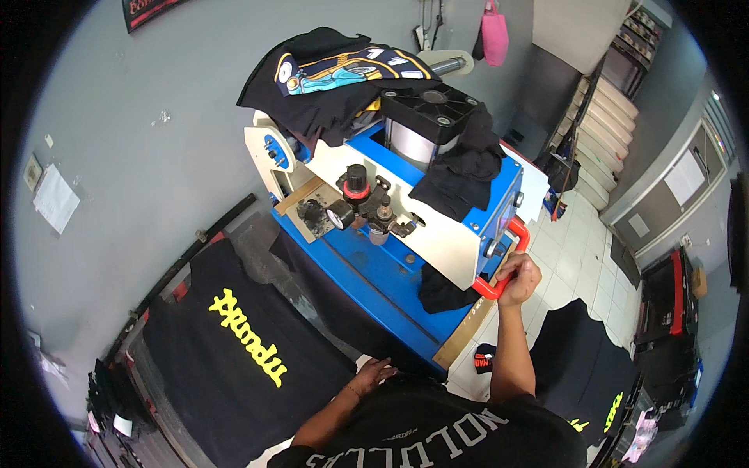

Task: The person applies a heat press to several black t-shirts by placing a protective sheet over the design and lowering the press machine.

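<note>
Head-worn fisheye view, looking down, close over the blue machine (402, 195)

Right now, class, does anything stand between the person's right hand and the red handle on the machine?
Nothing visible does: the right hand is closed around the red handle. The black cloth on the blue base lies to the left, not between them.

Blue-and-cream press (449, 242), red handle (491, 291), black shirt (203, 374) with neon-yellow lettering (248, 338), pink bag (494, 37), grey wall (179, 179)
</note>
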Available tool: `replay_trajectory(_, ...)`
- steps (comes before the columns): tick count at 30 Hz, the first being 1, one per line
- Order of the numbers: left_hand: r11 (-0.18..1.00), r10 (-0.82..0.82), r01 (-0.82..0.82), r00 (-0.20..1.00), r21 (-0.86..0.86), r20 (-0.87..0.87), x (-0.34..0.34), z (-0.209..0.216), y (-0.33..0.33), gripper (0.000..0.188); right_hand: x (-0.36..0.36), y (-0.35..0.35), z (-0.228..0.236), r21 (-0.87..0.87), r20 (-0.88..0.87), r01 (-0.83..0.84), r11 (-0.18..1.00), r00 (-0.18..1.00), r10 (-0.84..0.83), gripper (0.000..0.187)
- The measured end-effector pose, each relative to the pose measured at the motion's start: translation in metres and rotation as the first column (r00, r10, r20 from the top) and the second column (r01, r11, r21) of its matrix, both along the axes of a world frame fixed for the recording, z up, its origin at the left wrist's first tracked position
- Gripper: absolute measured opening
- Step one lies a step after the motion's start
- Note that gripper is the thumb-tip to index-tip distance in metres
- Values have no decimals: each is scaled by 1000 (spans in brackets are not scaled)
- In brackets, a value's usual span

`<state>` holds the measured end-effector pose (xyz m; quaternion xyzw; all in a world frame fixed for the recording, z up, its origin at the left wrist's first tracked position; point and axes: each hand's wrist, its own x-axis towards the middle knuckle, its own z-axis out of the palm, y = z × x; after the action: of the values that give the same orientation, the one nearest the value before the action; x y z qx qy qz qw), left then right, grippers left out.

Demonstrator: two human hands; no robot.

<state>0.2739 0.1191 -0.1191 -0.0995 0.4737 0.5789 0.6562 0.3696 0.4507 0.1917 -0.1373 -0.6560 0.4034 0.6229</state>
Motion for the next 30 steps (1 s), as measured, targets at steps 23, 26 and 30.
replay_trajectory(23, 985, -30, -23, 954, -173, -299, 55, -6, -132, 63, -12, 42, -10, -5, 259, 10, 1000, 966, -8, 44)
replay_trajectory(26, 976, 115, -154, 964, -153, -240, 81, -2, -194, 54, -7, 34, -7, 45, 463, 76, 996, 882, -88, 40)
replay_trajectory(30, 918, 368, -391, 903, -72, -223, 108, 34, -250, 45, -9, 0, 3, 502, 584, 158, 850, 663, -468, 27)
